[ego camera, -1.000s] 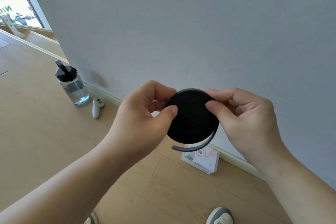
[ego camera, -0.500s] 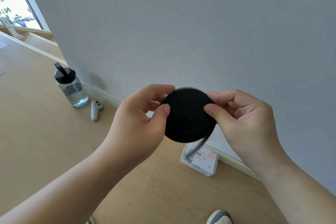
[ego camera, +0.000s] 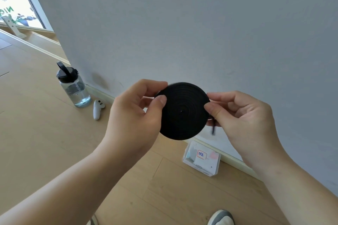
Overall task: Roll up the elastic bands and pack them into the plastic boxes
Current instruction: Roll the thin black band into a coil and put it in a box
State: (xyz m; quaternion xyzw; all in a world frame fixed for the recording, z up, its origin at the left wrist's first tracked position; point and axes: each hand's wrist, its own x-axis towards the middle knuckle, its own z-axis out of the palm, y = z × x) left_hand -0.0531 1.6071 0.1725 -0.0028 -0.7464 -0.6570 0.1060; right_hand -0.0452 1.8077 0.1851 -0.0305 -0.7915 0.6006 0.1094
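A black elastic band [ego camera: 182, 111] is wound into a flat round coil and held up in front of the wall. My left hand [ego camera: 135, 113] pinches its left edge, thumb on the face. My right hand [ego camera: 241, 115] pinches its right edge, and a short loose tail of the band hangs down just under that thumb. On the floor below, against the skirting board, lies a clear plastic box [ego camera: 202, 158] with a labelled card inside.
A clear water bottle [ego camera: 74, 86] with a black lid stands on the wooden floor by the wall, with a white controller [ego camera: 97, 108] beside it. The toe of a grey shoe [ego camera: 220, 217] shows at the bottom edge. A grey wall fills the background.
The loose tail that curved under the coil has been wound round; only a short end hangs at the right. Both hands kept their hold and shifted round the coil's edge.
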